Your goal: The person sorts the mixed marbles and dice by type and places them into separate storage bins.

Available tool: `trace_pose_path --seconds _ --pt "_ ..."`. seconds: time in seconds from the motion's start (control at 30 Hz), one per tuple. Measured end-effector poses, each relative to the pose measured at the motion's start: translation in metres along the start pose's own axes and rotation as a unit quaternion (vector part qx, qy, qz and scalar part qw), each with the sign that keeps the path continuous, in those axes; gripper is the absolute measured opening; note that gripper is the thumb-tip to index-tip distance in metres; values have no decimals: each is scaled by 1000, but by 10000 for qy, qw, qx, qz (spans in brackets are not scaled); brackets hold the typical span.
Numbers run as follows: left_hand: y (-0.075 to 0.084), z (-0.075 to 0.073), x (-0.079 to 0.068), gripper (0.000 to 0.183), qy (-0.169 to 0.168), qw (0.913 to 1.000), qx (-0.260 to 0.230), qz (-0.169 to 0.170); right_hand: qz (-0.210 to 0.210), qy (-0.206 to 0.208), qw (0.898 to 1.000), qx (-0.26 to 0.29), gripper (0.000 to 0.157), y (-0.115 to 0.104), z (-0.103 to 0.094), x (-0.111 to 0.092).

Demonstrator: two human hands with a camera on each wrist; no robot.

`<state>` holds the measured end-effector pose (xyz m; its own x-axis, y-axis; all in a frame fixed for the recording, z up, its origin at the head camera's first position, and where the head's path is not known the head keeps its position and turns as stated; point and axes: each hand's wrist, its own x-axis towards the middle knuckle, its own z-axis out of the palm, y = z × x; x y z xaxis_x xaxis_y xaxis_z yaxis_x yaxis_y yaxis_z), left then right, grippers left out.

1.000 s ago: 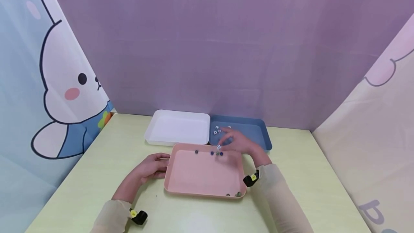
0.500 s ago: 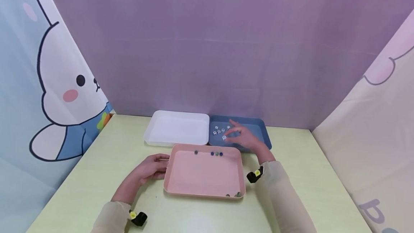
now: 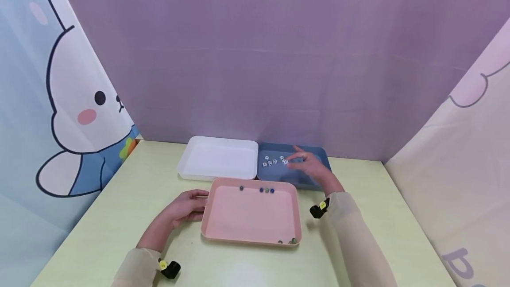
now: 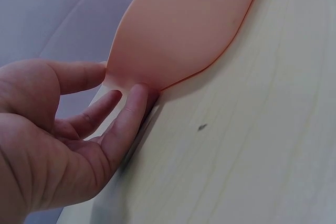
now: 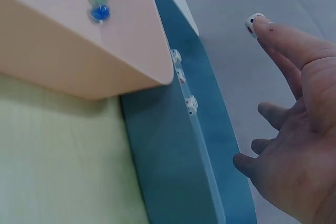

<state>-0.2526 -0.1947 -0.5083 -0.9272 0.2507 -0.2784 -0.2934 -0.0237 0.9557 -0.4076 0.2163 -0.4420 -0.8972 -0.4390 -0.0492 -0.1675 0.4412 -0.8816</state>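
Observation:
My right hand (image 3: 311,166) pinches a white die (image 5: 254,24) between thumb and forefinger, its other fingers held apart. It hovers over the blue tray (image 3: 314,180), in which several more white dice (image 3: 264,164) lie toward the left. My left hand (image 3: 187,207) rests its fingertips against the left side of the pink tray (image 3: 251,220), fingers loosely spread, as the left wrist view shows. Inside the pink tray, blue and green marbles (image 5: 98,12) sit along the far edge. A few more marbles (image 3: 293,241) lie in its near right corner.
A white tray (image 3: 219,158) stands at the back left, side by side with the blue one. All three trays are on a pale wooden table (image 3: 159,163). A purple curtain (image 3: 255,56) rises behind, and printed cloths hang at both sides.
My right hand has carried the die from above the pink tray's far edge, back and to the right, over the blue tray. My left hand keeps its place at the pink tray.

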Motion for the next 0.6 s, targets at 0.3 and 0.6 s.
trace_pose_path --seconds 0.3,0.6 --pt "-2 -1 0 52 0 10000 25 85 35 106 9999 50 42 5 -10 10" --pt "-4 -1 0 51 24 10000 -34 44 144 196 9997 95 40 15 -14 21"
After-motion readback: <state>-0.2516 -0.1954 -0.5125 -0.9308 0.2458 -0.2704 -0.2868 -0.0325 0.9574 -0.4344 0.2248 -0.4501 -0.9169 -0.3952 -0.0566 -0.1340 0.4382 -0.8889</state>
